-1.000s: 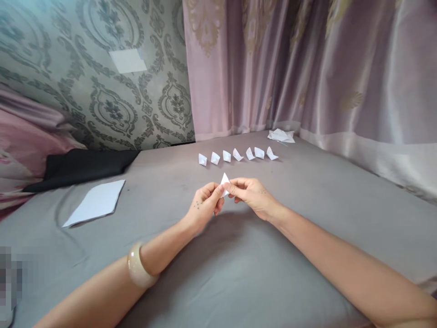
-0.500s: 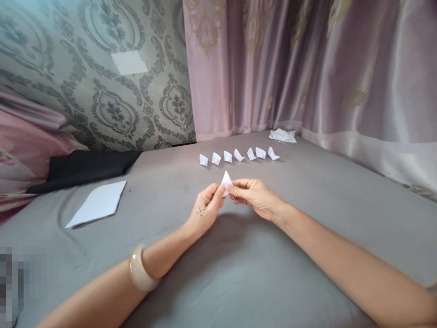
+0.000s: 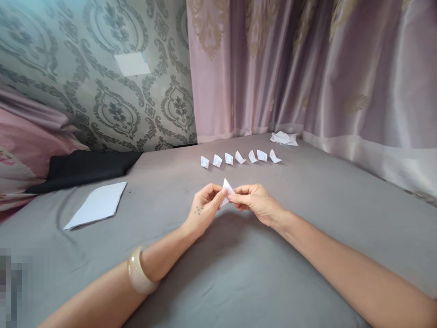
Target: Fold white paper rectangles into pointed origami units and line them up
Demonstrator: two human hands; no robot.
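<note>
Between my two hands is a small piece of folded white paper (image 3: 226,186) with a pointed top, held above the grey sheet (image 3: 259,273). My left hand (image 3: 205,207) pinches its left side, thumb on the near face. From the right, my right hand (image 3: 256,202) grips the other side with its thumb across the front. The fingers behind the paper are mostly hidden. Beyond my hands stands a row of several small folded paper boats (image 3: 229,159), white and apart from my fingers.
At the left lies a stack of white paper (image 3: 97,205), with a black cloth (image 3: 92,168) behind it. A pile of white paper pieces (image 3: 284,138) sits at the back by the pink curtain (image 3: 218,91). A patterned wall (image 3: 102,100) rises at the back left.
The folded paper has tilted slightly between my hands and sits a little lower in view. Both hands still pinch it. The whole view has shifted slightly.
</note>
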